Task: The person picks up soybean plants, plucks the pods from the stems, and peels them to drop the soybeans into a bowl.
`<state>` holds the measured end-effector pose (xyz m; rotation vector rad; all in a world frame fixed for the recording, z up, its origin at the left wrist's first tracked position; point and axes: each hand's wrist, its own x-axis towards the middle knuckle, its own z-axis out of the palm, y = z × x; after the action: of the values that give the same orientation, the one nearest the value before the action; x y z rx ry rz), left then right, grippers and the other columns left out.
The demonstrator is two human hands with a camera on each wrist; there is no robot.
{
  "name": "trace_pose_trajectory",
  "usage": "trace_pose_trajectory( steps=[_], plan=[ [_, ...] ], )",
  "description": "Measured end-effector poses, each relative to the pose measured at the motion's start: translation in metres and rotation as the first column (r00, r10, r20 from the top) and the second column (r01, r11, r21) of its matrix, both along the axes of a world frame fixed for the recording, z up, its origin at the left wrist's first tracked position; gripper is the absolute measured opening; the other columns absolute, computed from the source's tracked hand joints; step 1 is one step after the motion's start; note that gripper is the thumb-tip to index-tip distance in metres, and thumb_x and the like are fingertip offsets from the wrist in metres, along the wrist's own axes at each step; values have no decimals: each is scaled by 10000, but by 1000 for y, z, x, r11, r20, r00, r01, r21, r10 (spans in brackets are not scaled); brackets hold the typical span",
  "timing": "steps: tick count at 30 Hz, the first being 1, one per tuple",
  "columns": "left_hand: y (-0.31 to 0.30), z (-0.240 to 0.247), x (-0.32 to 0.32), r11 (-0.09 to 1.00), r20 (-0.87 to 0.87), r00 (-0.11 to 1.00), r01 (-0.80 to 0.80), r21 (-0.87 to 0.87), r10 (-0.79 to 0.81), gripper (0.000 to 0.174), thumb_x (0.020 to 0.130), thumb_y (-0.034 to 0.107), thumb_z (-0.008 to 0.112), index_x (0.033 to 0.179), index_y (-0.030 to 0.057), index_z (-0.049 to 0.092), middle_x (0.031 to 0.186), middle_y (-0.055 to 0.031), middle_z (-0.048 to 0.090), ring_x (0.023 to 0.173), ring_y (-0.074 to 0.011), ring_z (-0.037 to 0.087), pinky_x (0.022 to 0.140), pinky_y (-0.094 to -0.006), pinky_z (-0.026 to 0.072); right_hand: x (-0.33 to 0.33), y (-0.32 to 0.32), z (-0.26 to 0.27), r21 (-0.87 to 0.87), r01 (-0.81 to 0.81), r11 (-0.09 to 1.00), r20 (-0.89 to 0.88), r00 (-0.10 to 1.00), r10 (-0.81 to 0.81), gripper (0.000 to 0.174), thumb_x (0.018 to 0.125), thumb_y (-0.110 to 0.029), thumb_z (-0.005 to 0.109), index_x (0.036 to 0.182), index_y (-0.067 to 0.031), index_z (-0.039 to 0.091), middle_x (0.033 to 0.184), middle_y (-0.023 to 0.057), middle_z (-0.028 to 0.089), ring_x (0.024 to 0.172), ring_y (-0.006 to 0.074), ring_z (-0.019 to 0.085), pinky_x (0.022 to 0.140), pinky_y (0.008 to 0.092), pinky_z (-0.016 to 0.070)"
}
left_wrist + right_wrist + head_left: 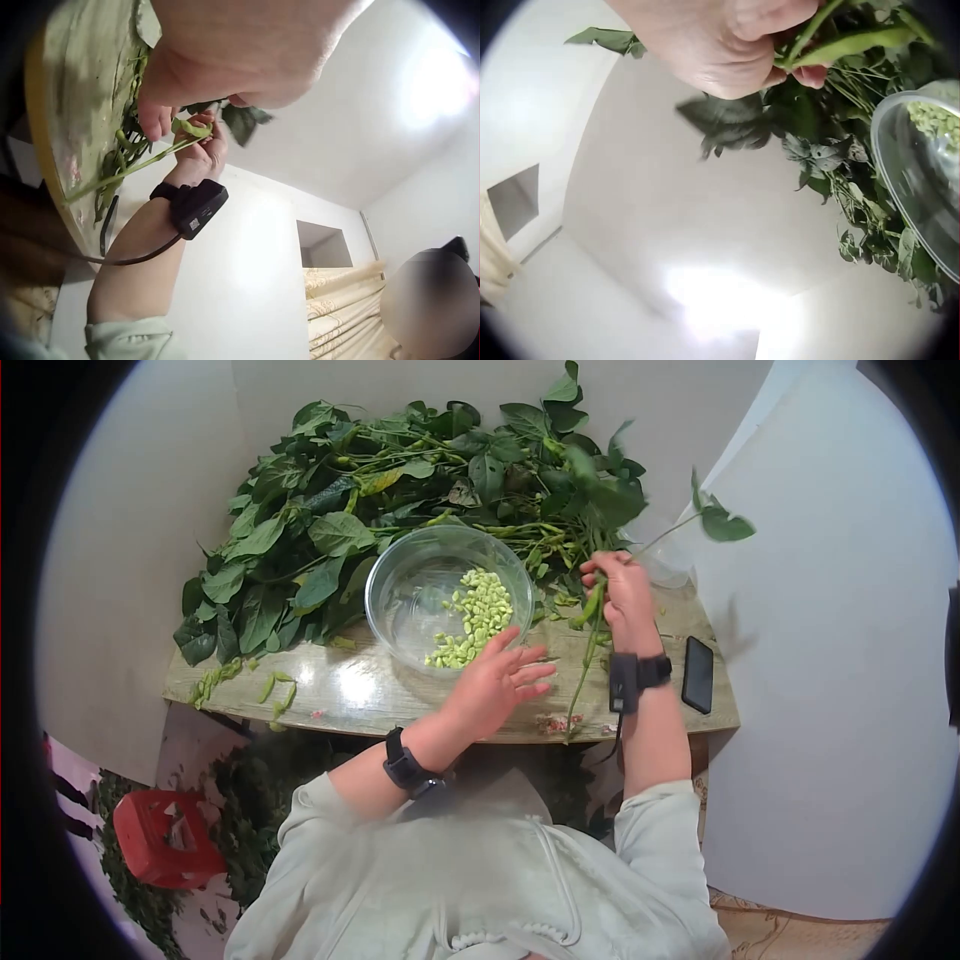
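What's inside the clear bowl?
Shelled green beans, mostly right of centre in the head view; bare plastic shows at the left of the bowl. Anything under the top beans is covered, can't tell.

I can read no word, brand or number in my three views. On the black device at the person's right wrist, I see a small square label with a pale, code-like pattern, and beside it some tiny light marks, but all of this is too small for me to read. Near the front edge of the table, toward its right corner, there is a reddish patch; I cannot tell if it is print.
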<state>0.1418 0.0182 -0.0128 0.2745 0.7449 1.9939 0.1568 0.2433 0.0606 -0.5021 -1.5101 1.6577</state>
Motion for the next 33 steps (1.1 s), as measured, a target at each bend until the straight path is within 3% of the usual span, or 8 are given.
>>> trace_pose_trajectory(
  steps=[2, 6, 8, 11, 14, 23, 29, 33],
  plan=[
    [-3, 6, -10, 984, -69, 983, 171, 44, -167, 612, 999, 198, 477, 1517, 67, 177, 1473, -216, 363, 1281, -313, 470, 1035, -454, 418, -13, 20, -15, -192, -169, 967, 181, 962, 204, 111, 876, -109, 625, 912, -32, 555, 760, 101, 647, 570, 168, 594, 491, 285, 451],
    [3, 10, -6, 999, -355, 934, 32, -32, -42, 528, 1004, 175, 464, 1476, 43, 269, 1441, -188, 415, 1285, -282, 471, 1030, -425, 425, -21, 13, -29, -227, -215, 950, 173, 951, 257, 107, 879, -134, 630, 878, -45, 570, 759, 87, 648, 621, 185, 644, 491, 298, 480],
    [14, 18, -4, 992, -720, 694, -100, -72, 17, 499, 1002, 136, 466, 1460, 29, 297, 1417, -171, 437, 1260, -248, 492, 1016, -384, 432, -26, 8, -33, -280, -260, 924, 195, 927, 319, 116, 874, -136, 642, 870, -46, 570, 764, 79, 650, 640, 181, 655, 501, 299, 495],
    [32, 8, -8, 978, -837, 545, -197, -69, 51, 493, 989, 112, 496, 1440, 19, 321, 1375, -163, 480, 1204, -228, 535, 980, -363, 455, -28, 4, -33, -257, -316, 913, 184, 912, 367, 132, 839, -135, 692, 865, -50, 595, 773, 44, 643, 651, 129, 626, 520, 262, 473],
    [40, 10, -20, 953, -896, 439, -293, -77, 63, 456, 970, 86, 523, 1395, 1, 384, 1281, -162, 550, 1095, -230, 604, 907, -349, 496, -37, 22, -53, -117, -295, 948, 114, 945, 308, 109, 825, -116, 705, 842, -40, 628, 781, 19, 630, 702, 101, 578, 590, 235, 442],
    [57, 33, -60, 855, -982, 136, -486, -181, -130, 362, 907, 140, 635, 1211, -38, 551, 1010, -183, 661, 818, -258, 662, 738, -348, 521, -39, 12, -55, -253, -354, 901, 12, 930, 368, 71, 855, -92, 680, 846, -30, 647, 818, 19, 628, 777, 105, 555, 705, 243, 423],
    [71, 39, -66, 830, -968, 77, -500, -246, -241, 217, 877, 170, 675, 933, -36, 635, 752, -172, 653, 697, -285, 644, 640, -386, 496, -42, 2, -59, -176, -355, 918, -12, 933, 359, 81, 885, -113, 653, 856, -40, 635, 813, 21, 624, 740, 97, 549, 680, 235, 419],
    [74, 35, -63, 848, -974, 103, -479, -228, -204, 215, 878, 176, 664, 850, -32, 615, 728, -192, 635, 673, -337, 628, 608, -407, 475, -44, 8, -69, -200, -407, 891, -70, 913, 401, 103, 897, -136, 649, 870, -43, 617, 801, 14, 616, 681, 83, 533, 601, 219, 401]
  ],
)
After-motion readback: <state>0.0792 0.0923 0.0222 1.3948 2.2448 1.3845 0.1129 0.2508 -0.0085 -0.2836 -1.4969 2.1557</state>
